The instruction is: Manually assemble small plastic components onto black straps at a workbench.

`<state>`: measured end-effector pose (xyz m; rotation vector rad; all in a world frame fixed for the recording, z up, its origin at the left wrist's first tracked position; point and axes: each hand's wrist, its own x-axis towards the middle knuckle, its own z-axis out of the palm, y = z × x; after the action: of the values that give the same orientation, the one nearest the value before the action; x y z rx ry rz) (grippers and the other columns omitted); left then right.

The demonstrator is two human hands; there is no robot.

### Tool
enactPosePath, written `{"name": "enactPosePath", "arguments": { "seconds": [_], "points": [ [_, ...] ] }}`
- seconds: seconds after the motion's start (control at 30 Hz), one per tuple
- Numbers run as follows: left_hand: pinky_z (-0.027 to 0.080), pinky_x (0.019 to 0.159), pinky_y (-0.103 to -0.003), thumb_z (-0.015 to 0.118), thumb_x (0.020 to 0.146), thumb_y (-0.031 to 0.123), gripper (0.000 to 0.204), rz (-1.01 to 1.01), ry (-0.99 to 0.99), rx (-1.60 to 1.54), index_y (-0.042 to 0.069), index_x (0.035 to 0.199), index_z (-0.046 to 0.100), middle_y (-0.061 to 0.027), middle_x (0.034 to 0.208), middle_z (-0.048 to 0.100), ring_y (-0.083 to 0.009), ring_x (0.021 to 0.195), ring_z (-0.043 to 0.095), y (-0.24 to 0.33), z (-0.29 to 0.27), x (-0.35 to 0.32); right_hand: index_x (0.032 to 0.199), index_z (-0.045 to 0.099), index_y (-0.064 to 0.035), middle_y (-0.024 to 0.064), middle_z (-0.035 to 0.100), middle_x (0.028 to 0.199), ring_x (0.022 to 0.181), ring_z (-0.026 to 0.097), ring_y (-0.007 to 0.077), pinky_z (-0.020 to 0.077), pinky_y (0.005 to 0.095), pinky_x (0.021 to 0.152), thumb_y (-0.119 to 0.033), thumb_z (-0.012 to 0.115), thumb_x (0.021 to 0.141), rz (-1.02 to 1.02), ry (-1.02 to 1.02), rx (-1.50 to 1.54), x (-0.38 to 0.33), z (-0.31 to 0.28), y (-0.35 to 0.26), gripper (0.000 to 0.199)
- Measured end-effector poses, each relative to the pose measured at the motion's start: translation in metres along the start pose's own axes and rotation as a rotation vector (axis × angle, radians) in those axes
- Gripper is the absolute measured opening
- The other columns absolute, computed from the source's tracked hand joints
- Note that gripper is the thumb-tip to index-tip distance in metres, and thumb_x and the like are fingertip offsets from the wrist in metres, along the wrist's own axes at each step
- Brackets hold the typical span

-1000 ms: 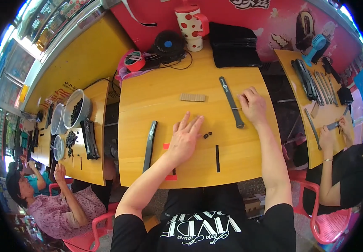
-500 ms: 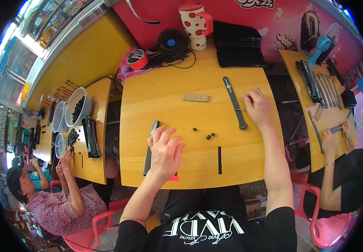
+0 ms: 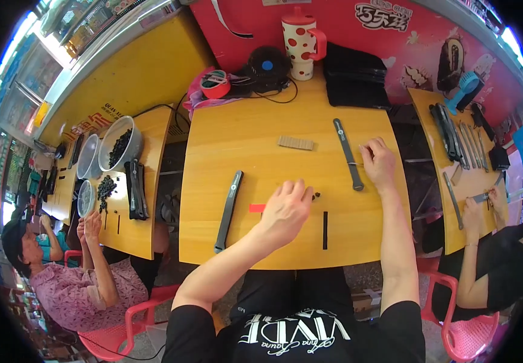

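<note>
My left hand (image 3: 285, 209) hovers over the middle of the yellow surface (image 3: 255, 151), fingers loosely curled and part spread, knuckles up; I cannot tell whether anything is pinched beneath it. Just right of its fingertips lie a few small black parts (image 3: 316, 195), close to the hand but apart from it. A red tag (image 3: 256, 208) lies flat just left of the hand. Further left, a long dark strap (image 3: 229, 210) lies lengthwise on the surface, near end toward me, untouched.

My right hand (image 3: 378, 164) rests on the far right part of the surface, fingers bent, its fingertips at the middle of a second dark strap (image 3: 348, 153), which runs from far to near. I cannot confirm a firm pinch from this view.

A short black strip (image 3: 325, 230) lies near the front edge, between my two forearms. A small ridged tan piece (image 3: 295, 143) lies toward the far side, left of the second strap.

At the far edge stand a red-and-white dotted mug (image 3: 301, 42), a black pouch (image 3: 356, 75) and a roll of red tape (image 3: 215, 85).

On the neighbouring surface to the left, a bowl of dark parts (image 3: 120, 140) stands beside a person's raised hands (image 3: 90, 227). To the right, another person's hands (image 3: 485, 202) work beside laid-out straps (image 3: 455, 130).
</note>
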<state>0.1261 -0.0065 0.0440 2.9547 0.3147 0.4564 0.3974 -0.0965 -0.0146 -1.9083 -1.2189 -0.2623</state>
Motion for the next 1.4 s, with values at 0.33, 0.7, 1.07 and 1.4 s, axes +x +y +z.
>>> {"name": "enactPosePath", "arguments": {
  "seconds": [0.33,0.7,1.07,1.4],
  "points": [
    [0.047,0.063,-0.040,0.055,0.073,0.001,0.010,-0.057,0.360,-0.184,0.001,0.082,0.059,-0.0139,0.077,0.050,-0.0302,0.077,0.054,-0.044,-0.029,-0.035,0.082,0.053,0.0030,0.0163,0.052,0.077,0.066,0.055,0.0298,0.0427,0.0356,0.060,-0.007,0.060,0.089,0.006,-0.121,-0.058,0.000,-0.023,-0.017,0.014],
    [0.053,0.068,-0.036,0.072,0.075,0.019,0.019,-1.458,0.759,0.298,0.002,0.082,0.075,-0.0175,0.077,0.070,-0.0278,0.071,0.070,-0.347,-0.102,-0.371,0.084,0.048,0.0036,0.0149,0.045,0.076,0.064,0.046,0.0251,0.0394,0.0313,0.060,-0.006,0.058,0.092,0.072,-0.170,-0.073,0.004,-0.011,-0.018,0.016],
    [0.054,0.081,-0.038,0.066,0.071,0.007,0.034,-1.686,0.681,0.372,0.001,0.104,0.072,-0.0202,0.098,0.070,-0.0306,0.089,0.070,-0.417,-0.068,-0.440,0.085,0.049,0.0033,0.0132,0.045,0.078,0.066,0.045,0.0223,0.0385,0.0311,0.060,-0.006,0.056,0.093,0.065,-0.161,-0.057,0.002,-0.008,-0.012,0.013],
    [0.039,0.035,-0.029,0.058,0.078,-0.001,0.008,-1.849,1.253,-0.390,-0.001,0.085,0.061,-0.0083,0.062,0.059,-0.0173,0.041,0.052,-0.404,-0.106,-0.430,0.085,0.049,0.0031,0.0140,0.047,0.078,0.067,0.047,0.0249,0.0396,0.0324,0.061,-0.006,0.056,0.092,0.031,-0.130,-0.086,-0.003,-0.010,-0.006,0.014]
  ]
}}
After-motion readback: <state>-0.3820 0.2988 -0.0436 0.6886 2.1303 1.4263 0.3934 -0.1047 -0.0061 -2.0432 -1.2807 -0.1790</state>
